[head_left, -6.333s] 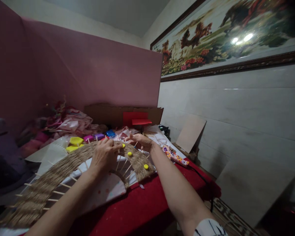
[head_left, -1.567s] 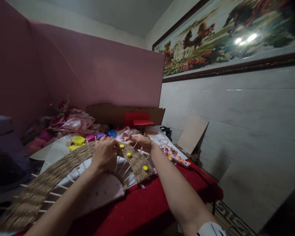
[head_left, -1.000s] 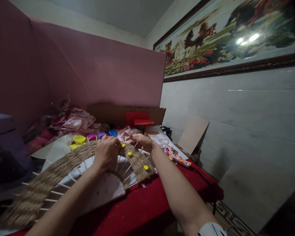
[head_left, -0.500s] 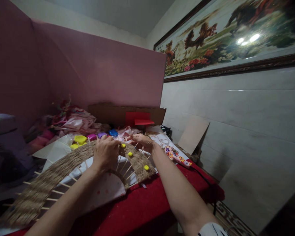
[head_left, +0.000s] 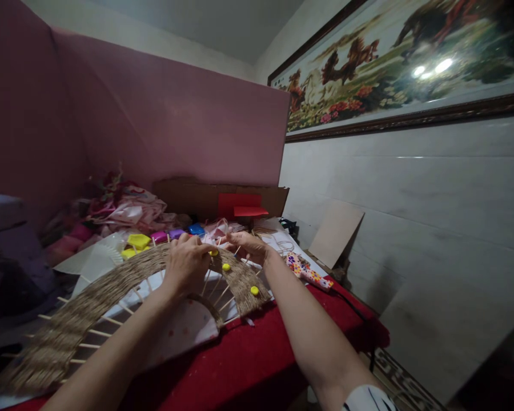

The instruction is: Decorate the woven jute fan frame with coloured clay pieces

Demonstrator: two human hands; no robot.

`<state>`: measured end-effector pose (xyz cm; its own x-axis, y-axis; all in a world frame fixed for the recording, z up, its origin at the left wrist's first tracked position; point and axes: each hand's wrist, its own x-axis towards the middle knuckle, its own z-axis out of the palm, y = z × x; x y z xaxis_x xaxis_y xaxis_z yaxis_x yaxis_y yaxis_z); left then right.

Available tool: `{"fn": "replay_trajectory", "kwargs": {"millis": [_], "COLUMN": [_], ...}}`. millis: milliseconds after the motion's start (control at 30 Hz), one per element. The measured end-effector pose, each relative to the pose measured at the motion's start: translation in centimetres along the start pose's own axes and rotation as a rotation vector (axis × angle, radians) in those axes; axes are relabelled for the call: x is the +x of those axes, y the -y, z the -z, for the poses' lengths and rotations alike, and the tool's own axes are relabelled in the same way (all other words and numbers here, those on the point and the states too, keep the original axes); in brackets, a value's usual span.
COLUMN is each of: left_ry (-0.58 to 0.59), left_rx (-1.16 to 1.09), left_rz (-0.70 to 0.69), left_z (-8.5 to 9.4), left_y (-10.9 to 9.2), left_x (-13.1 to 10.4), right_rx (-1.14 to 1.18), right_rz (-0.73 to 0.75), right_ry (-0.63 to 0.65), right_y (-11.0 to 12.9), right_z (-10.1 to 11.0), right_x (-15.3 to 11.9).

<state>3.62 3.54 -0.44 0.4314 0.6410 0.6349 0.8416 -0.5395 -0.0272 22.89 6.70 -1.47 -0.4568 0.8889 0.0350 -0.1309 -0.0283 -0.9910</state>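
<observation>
A curved fan-shaped piece of woven brown cord on thin wooden sticks lies across the red-covered table. Yellow dots, one of them a yellow dot near its right end, sit on the weave. My left hand is over the top of the arc, its index finger and thumb reaching to the leftmost yellow dot; the fingers are bent together on it. Behind the arc's upper edge is my right hand, its fingers bent by the sticks; whether they hold anything cannot be made out.
A flower-patterned glue gun with a black cable lies right on the red cloth. Behind are yellow packets, a blue packet, pink fabric, red paper and cardboard. A purple object stands left.
My left hand's fingertips have shifted slightly and now partly cover the leftmost yellow dot. My right hand stays nearly where it was.
</observation>
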Motion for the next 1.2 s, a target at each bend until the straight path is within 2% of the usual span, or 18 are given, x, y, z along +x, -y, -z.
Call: {"fn": "replay_trajectory", "kwargs": {"millis": [167, 400, 567, 867, 1200], "left_ry": [-0.005, -0.038, -0.018, -0.053, -0.056], "left_rx": [0.030, 0.123, 0.117, 0.092, 0.075], "left_rz": [-0.030, -0.004, -0.027, -0.067, -0.099], "left_z": [0.28, 0.48, 0.37, 0.53, 0.59], "left_y": [-0.26, -0.40, -0.37, 0.31, -0.21], "left_x": [-0.02, -0.31, -0.48, -0.35, -0.57], "right_rx": [-0.006, -0.012, -0.022, -0.005, 0.002], "right_rz": [-0.002, 0.006, -0.005, -0.025, -0.018], "right_ry": [0.011, 0.026, 0.016, -0.012, 0.009], "right_y": [-0.23, -0.23, -0.24, -0.16, -0.39], "right_z": [0.26, 0.43, 0.45, 0.34, 0.69], "right_x": [0.23, 0.28, 0.22, 0.17, 0.26]}}
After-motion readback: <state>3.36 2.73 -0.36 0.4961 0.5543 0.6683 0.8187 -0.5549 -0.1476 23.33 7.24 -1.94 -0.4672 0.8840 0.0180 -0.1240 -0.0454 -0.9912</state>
